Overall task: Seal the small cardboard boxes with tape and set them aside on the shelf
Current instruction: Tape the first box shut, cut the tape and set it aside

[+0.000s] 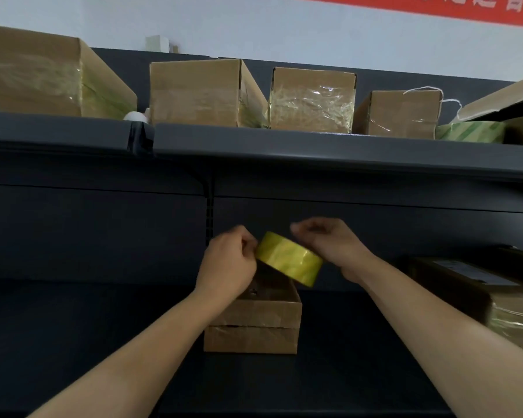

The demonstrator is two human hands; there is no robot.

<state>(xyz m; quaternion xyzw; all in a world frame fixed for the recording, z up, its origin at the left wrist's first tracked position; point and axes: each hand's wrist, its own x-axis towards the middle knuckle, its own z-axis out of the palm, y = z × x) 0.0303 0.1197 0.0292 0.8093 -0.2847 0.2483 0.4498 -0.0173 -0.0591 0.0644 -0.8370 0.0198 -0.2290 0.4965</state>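
Roll [290,260] of yellow see-through tape up in the air between both hands, tilted, left end higher. Left grip [227,263] clamped on it, fingers [248,245] curled and pinching the upper left rim. Right grip [329,245] closed on the right end, knuckles curled over the top, thumb hidden behind the tape. Bare forearms in from the two bottom corners.

Directly below the roll, small box [254,321] on the lower shelf [103,327], top apparently open, left wrist in front of its upper left corner. Across its front face, a horizontal seam; one box or two stacked, hard to tell.

At the right edge of the same shelf, well apart from it, a bigger box [501,300] with glossy tape on its near side.

On the upper shelf [284,146], a row of boxes [194,92], most of them wrapped in clear tape, the last one at far right with a flap raised. Between the first two, a small white thing [133,116], too blurred to name. Just right of the fourth, a green-striped piece [471,131], perhaps another roll of tape.

High on the pale wall at top right, a red banner [435,7].
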